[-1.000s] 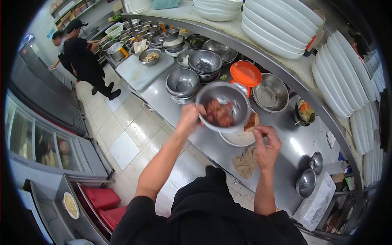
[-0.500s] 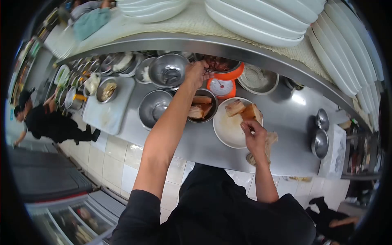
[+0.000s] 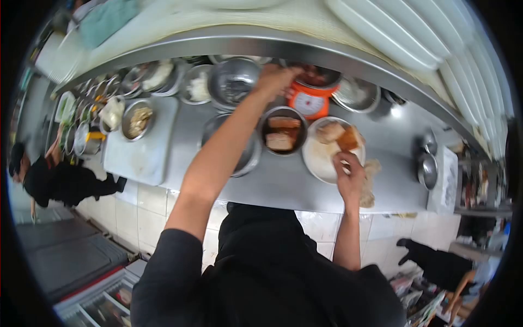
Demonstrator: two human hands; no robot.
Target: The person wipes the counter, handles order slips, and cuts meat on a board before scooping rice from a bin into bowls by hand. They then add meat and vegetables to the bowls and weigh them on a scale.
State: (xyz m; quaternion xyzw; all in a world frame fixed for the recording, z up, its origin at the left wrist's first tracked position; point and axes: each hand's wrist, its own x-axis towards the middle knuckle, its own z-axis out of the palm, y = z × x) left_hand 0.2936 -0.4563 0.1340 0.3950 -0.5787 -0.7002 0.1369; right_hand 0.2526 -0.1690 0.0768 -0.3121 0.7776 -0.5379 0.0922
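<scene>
My left hand (image 3: pixel 277 79) reaches far across the steel counter (image 3: pixel 283 182) and grips the rim of a steel bowl of dark red meat (image 3: pixel 317 75). That bowl sits on an orange kitchen scale (image 3: pixel 306 101) under the shelf. My right hand (image 3: pixel 349 175) rests with curled fingers on the near edge of a white plate (image 3: pixel 321 158) that carries browned meat chunks (image 3: pixel 340 135). Blur hides whether it holds anything. Another steel bowl with two meat slabs (image 3: pixel 281 132) stands between my arms.
Empty steel bowls (image 3: pixel 234 82) and several small bowls of ingredients line the back left. A white cutting board (image 3: pixel 139 147) lies at left and a beige cloth (image 3: pixel 371 182) by my right hand. Stacked white plates (image 3: pixel 403 32) fill the shelf. Other people stand at left (image 3: pixel 52 182) and lower right (image 3: pixel 436 261).
The bowl of meat went from in front of me onto the orange scale, with my left hand still at its rim. My right hand dropped onto the white plate. The view tilted down.
</scene>
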